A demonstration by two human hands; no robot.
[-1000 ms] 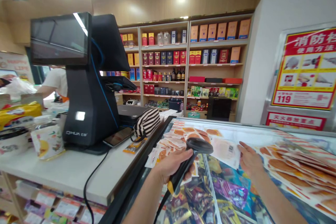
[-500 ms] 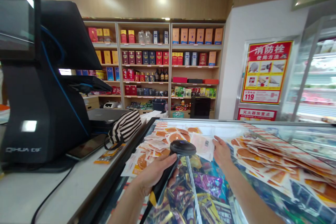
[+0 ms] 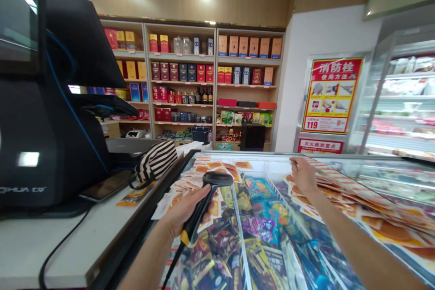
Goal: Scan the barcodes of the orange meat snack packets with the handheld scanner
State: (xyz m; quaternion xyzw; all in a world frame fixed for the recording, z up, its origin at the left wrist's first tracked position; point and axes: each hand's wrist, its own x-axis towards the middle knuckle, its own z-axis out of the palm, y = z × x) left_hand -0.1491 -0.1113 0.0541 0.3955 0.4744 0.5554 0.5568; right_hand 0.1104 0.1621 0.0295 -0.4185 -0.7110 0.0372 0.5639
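Left hand: clenched around the black barcode scanner, lower centre of the frame, over the freezer.
Right hand: fingers spread, resting on flat orange packets, centre right.
Till: far left on the counter, striped pouch beside it.

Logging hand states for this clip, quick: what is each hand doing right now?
Left hand: closed around the barcode scanner.
Right hand: on the flat packets atop the freezer; grip cannot be told.
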